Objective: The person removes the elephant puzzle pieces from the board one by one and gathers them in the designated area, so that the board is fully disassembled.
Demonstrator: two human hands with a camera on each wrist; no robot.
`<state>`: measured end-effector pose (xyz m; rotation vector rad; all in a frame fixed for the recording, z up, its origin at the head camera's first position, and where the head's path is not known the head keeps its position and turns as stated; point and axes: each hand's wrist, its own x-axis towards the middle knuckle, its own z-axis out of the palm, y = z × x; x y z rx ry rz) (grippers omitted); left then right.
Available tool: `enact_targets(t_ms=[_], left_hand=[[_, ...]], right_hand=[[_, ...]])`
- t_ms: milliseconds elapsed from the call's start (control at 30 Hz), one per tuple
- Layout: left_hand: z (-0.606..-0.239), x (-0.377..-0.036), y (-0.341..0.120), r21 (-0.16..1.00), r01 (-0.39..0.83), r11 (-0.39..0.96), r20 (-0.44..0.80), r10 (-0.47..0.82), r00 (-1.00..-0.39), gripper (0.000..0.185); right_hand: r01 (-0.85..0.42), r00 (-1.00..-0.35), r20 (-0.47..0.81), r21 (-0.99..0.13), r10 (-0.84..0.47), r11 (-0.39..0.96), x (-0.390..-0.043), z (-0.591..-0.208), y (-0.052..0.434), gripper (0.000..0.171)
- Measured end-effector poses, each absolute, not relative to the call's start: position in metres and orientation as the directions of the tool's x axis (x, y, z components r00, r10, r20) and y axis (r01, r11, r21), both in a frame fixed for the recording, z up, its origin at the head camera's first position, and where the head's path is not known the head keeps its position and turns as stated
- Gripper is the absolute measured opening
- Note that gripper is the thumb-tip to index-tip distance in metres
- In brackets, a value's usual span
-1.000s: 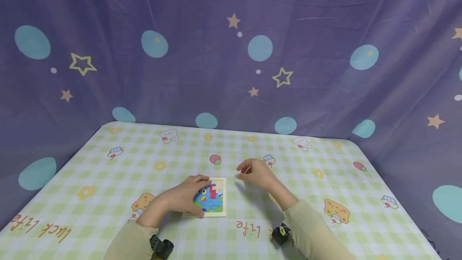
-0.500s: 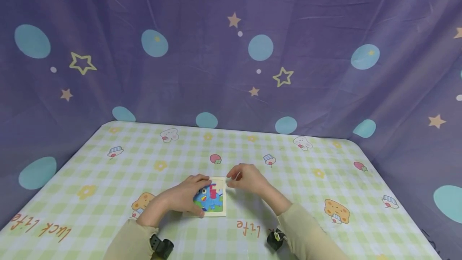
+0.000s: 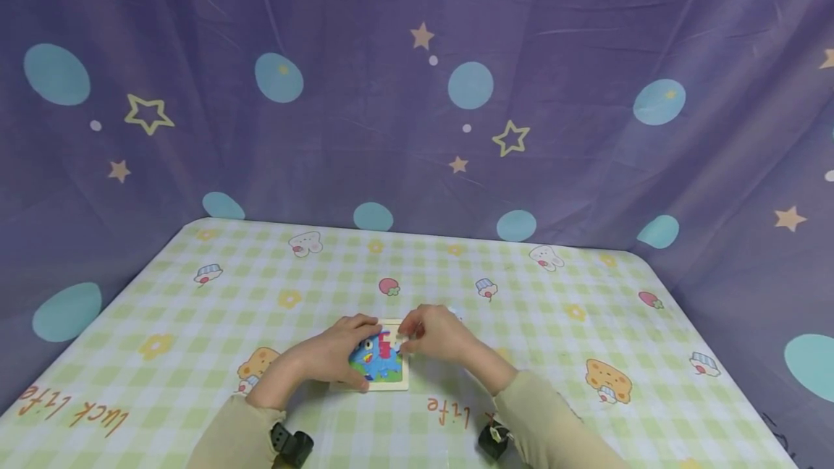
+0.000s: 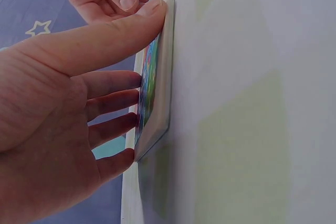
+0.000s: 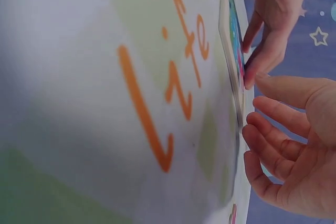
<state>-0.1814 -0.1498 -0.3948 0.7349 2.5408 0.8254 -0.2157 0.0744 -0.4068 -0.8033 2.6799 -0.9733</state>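
Observation:
A small wooden jigsaw puzzle [image 3: 376, 368] in a pale frame lies on the tablecloth, with a blue cartoon animal and a red patch in its picture. Its upper right corner shows bare wood. From the left, my left hand [image 3: 332, 353] holds the puzzle: the thumb is on the near edge and the fingers lie over the far part, hiding its left side. My right hand [image 3: 438, 333] is over the upper right corner and pinches a small puzzle piece [image 3: 398, 344], mostly hidden by the fingertips. In the right wrist view the right hand's [image 5: 294, 145] other fingers are loosely curled.
A green-and-white checked tablecloth [image 3: 260, 281] with printed cartoons covers the table. Behind it hangs a purple curtain [image 3: 365, 129] with stars and dots. Dark wrist straps with cameras sit at both sleeves.
My right hand has moved left and nearer, from beside the puzzle to over its upper right corner. The left hand and the puzzle have stayed put.

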Motion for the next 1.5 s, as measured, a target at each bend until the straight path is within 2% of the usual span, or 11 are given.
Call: enact_targets(t_ms=[533,1500], left_hand=[[-0.3969,-0.1835,-0.1510,0.617,0.386,0.685,-0.167,0.594,-0.787,0.090],[-0.3969,-0.1831,-0.1514,0.620,0.379,0.686,-0.166,0.588,-0.792,0.090]], right_hand=[[-0.515,-0.788,0.057,-0.608,-0.613,0.605,-0.2151,-0.4109,0.0699,0.021],[-0.526,-0.777,0.014,-0.562,-0.629,0.638,-0.2107,-0.4116,0.0644,0.022]])
